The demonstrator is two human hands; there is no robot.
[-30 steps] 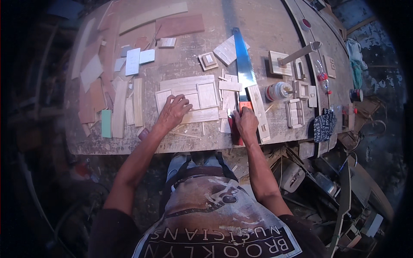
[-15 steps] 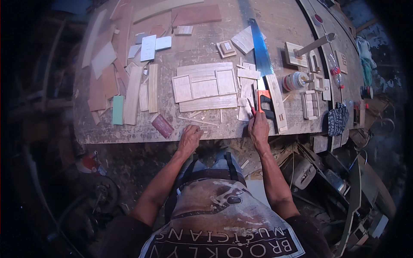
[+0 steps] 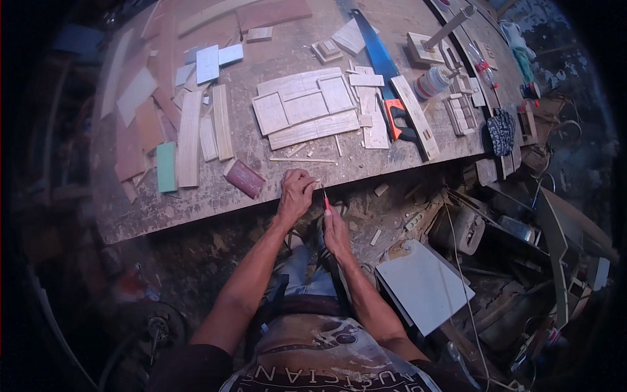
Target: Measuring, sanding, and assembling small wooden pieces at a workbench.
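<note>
Red-handled tool [image 3: 327,204], one, right hand [image 3: 336,232]; small pale piece [image 3: 316,184], one, left hand [image 3: 296,195].

Worn wooden workbench [image 3: 290,53], dark littered floor [image 3: 390,212], blotched bluish wall [image 3: 555,32], dim cool light

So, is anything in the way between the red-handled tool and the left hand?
Nothing visible. The red-handled tool in the right hand points toward the left hand, which seems to pinch a small pale piece; whether tool and piece touch, I can't tell. The dark red block lies left of the hands, outside that gap.
</note>
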